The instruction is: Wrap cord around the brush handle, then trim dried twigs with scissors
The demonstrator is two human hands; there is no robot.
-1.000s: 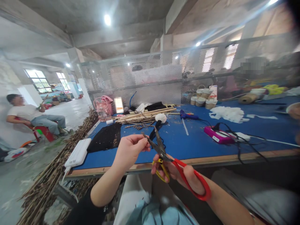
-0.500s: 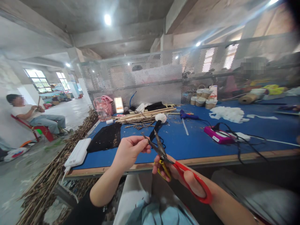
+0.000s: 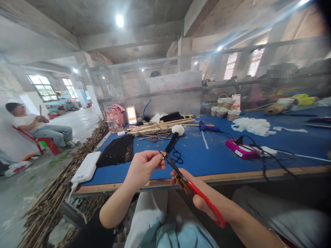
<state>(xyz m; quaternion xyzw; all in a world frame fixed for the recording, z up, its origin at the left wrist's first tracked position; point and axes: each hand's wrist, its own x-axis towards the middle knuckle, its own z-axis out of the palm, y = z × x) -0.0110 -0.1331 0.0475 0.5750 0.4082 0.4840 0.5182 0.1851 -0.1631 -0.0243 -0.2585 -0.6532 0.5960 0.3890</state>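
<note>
Red-handled scissors [image 3: 207, 198] are held in my right hand [image 3: 195, 187], with the thumb through the red loop and the fingers at a yellow part. The dark blades point up and left, close to my left fingertips. My left hand [image 3: 146, 168] is pinched shut over the table's front edge; a small dark thin piece shows at its fingertips, too small to name. Just beyond the blades lies a black cloth strip [image 3: 172, 141] that runs to a white round ball [image 3: 178, 130]. A black cord [image 3: 178, 158] curls beside it on the blue table [image 3: 155, 175].
Black cloth [image 3: 116, 151] and a white power bank [image 3: 86, 167] lie at left. Sticks [image 3: 160, 125], a blue glue gun [image 3: 208, 127], a purple box [image 3: 239, 148] with cables and white cloth [image 3: 252, 126] are farther back. A person [image 3: 33, 120] sits at far left beside bundled stalks [image 3: 64, 175].
My right hand has brought the scissor blades from spread to nearly together, their tips nearer my left fingertips. The left hand has hardly moved.
</note>
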